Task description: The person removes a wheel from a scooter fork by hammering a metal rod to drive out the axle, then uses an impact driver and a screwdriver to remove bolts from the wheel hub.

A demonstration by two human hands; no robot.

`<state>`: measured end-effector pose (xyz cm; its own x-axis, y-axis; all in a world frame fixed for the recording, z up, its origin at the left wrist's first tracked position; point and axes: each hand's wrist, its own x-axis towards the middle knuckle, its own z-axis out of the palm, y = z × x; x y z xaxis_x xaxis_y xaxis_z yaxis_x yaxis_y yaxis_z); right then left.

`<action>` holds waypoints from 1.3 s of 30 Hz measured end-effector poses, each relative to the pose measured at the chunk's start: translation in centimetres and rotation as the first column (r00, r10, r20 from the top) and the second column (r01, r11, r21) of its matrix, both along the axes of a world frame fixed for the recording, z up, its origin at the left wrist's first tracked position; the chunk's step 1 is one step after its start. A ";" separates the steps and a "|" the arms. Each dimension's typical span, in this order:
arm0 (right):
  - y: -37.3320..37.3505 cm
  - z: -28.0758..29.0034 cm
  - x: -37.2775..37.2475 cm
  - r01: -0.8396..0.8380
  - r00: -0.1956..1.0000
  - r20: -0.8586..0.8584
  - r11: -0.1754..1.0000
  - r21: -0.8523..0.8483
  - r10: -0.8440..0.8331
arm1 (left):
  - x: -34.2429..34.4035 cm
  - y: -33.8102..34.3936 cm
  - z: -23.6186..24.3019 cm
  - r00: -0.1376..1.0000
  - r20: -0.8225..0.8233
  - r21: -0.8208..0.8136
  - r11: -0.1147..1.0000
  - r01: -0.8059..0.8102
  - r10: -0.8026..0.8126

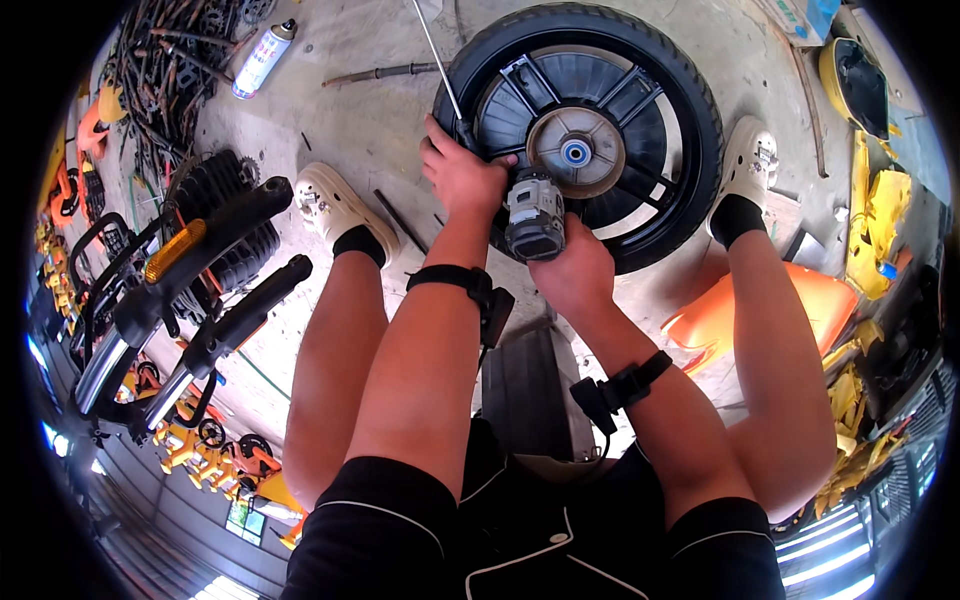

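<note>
A motor-scooter wheel (460,75) with a black tyre, black spokes and a round hub (576,152) lies on the floor between my feet. My right hand (575,265) is closed around the grip of a grey and black cordless power tool (536,212), held over the wheel's near side; its working tip is hidden. At the tyre's left edge, my left hand (465,172) is curled around the dark handle of what looks like a long screwdriver (440,62). The thin metal shaft points up and away. The left thumb reaches close to the power tool's far end.
A spray can (264,60) and a heap of rusty metal parts (150,85) lie at the far left. Closer on that side stands a black front fork (190,260). An orange body panel (800,305) rests by my right leg; yellow panels (880,215) lie further right.
</note>
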<state>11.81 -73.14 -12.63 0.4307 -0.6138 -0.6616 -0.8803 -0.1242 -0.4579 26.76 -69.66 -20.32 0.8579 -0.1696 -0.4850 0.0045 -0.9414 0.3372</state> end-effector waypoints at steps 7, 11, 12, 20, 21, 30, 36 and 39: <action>-0.1 0.3 0.4 0.062 0.998 0.024 0.998 0.027 -0.062 | -0.1 0.1 -0.3 1.000 0.015 -0.024 1.000 0.018 -0.017; -0.3 0.6 0.7 0.069 0.997 0.011 0.996 0.051 -0.070 | -0.1 0.2 -0.3 0.999 0.023 -0.034 0.999 0.036 -0.035; -0.4 0.6 0.8 0.072 0.997 0.013 0.996 0.059 -0.073 | -0.1 0.2 -0.4 0.999 0.026 -0.028 0.999 0.035 -0.034; -1.0 1.0 1.4 0.062 0.998 0.016 0.996 0.068 -0.063 | 0.1 0.9 -2.0 0.996 0.066 -0.006 0.998 0.066 -0.065; -1.0 1.0 1.5 0.063 0.998 0.011 0.996 0.070 -0.064 | 0.2 1.0 -2.2 0.994 0.081 -0.005 0.997 0.076 -0.075; -1.4 1.2 2.1 0.069 0.998 -0.002 0.993 0.093 -0.069 | 0.1 1.1 -2.8 0.997 0.067 0.010 0.999 0.047 -0.047; -2.0 1.2 2.7 0.078 0.997 0.000 0.992 0.103 -0.079 | 0.1 1.3 -3.0 0.994 0.089 -0.010 0.998 0.066 -0.064; -2.2 1.1 2.8 0.094 0.995 0.008 0.991 0.098 -0.095 | 0.1 1.4 -3.0 0.994 0.087 -0.025 0.997 0.070 -0.067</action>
